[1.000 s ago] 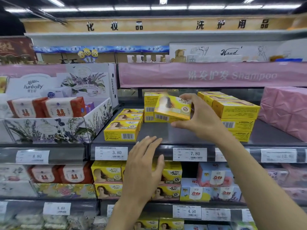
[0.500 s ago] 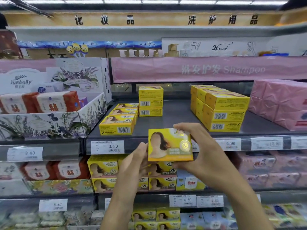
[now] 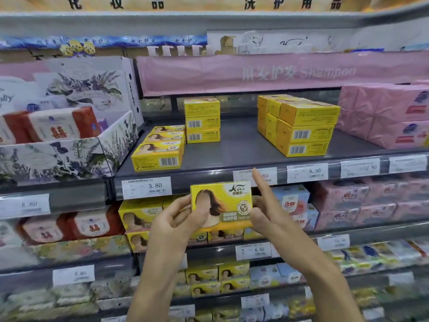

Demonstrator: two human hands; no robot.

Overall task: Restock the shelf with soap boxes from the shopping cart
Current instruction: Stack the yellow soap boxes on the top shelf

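Note:
A yellow soap box point(image 3: 224, 203) with a printed portrait faces me in front of the shelf's price rail. My left hand point(image 3: 173, 225) grips its left edge, thumb across the front. My right hand point(image 3: 267, 210) holds its right edge, the index finger pointing straight up. On the grey shelf point(image 3: 243, 147) above lie a row of flat yellow soap boxes point(image 3: 160, 151), a stack of three point(image 3: 202, 120) behind it, and a bigger block of yellow boxes point(image 3: 301, 126) to the right. The shopping cart is out of view.
A floral display carton point(image 3: 69, 154) with red-and-white soaps stands at the left. Pink wrapped packs point(image 3: 385, 112) fill the shelf's right end. A pink shampoo banner point(image 3: 278, 73) hangs above. Lower shelves hold more yellow and blue boxes point(image 3: 290, 198). Bare shelf lies between the yellow stacks.
The yellow box came down from shelf height to below the price rail and turned its front toward me. My left hand rose and took hold of its left edge.

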